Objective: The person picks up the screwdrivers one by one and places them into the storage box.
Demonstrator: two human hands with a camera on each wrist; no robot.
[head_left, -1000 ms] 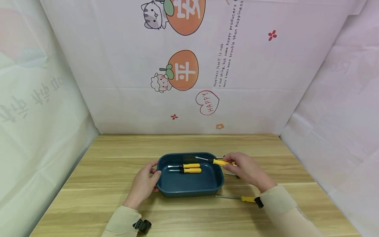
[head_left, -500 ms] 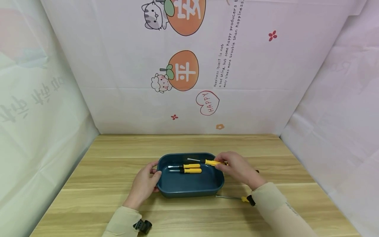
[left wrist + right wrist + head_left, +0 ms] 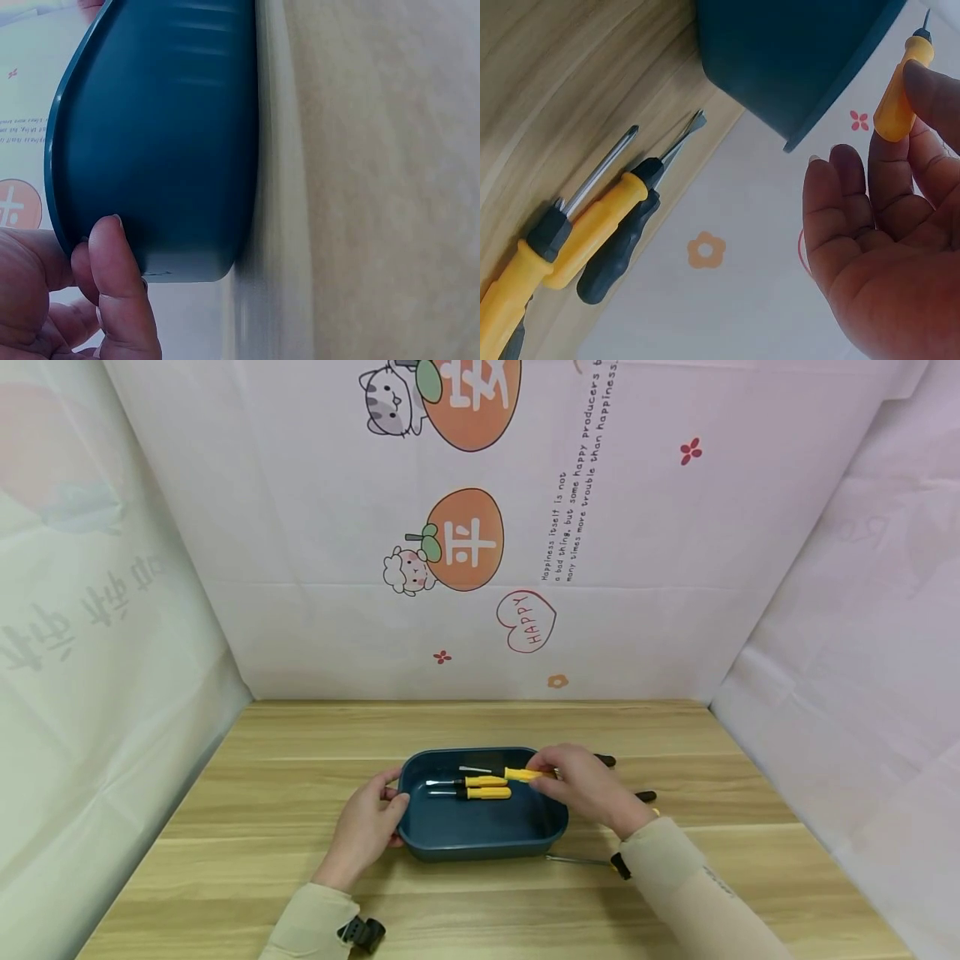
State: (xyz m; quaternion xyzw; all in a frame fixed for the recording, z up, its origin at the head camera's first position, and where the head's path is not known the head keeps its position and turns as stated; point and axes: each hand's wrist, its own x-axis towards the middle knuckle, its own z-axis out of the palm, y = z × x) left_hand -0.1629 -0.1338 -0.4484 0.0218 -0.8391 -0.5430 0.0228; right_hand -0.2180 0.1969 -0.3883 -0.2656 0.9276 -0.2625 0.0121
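A loose screwdriver [image 3: 577, 860] lies just beside the blue box [image 3: 487, 850]. The left hand [image 3: 365, 827] pinches the box's rim, probably steadying it. Farther, the right hand [image 3: 577, 782] pinches a yellow screwdriver [image 3: 515, 774] over the box, seemingly aligned with two screwdrivers [image 3: 487, 793] lying inside.

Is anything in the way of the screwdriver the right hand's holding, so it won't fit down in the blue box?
Nothing visible blocks it: the right hand holds the screwdriver over the open blue box. Two other yellow screwdrivers lie inside, but the near side looks bare, so there's probably room.
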